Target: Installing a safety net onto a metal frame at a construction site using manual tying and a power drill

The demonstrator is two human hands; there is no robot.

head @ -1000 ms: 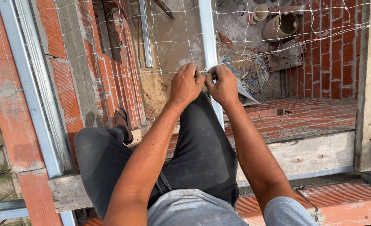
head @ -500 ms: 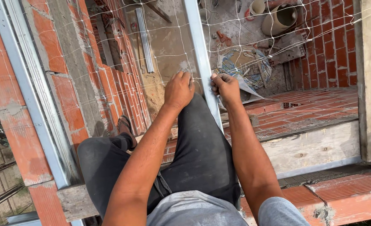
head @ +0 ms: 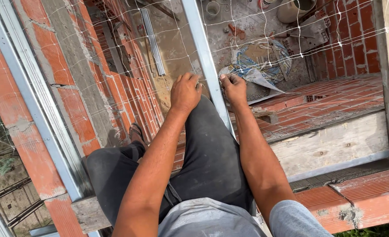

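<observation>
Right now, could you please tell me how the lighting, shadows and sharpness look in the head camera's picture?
Head view: even daylight, no harsh glare; both bare hands, left hand and right hand, are sharp at the grey metal post; the white string net stays crisp; soft shade lies on the dusty ground below; straight edges bow slightly near the frame's borders.

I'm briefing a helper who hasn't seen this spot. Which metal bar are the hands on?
Past the dark-trousered knee, a pale metal bar runs up the picture's middle under white netting. The left hand and right hand flank it; the wall's bars sit apart, left.
</observation>
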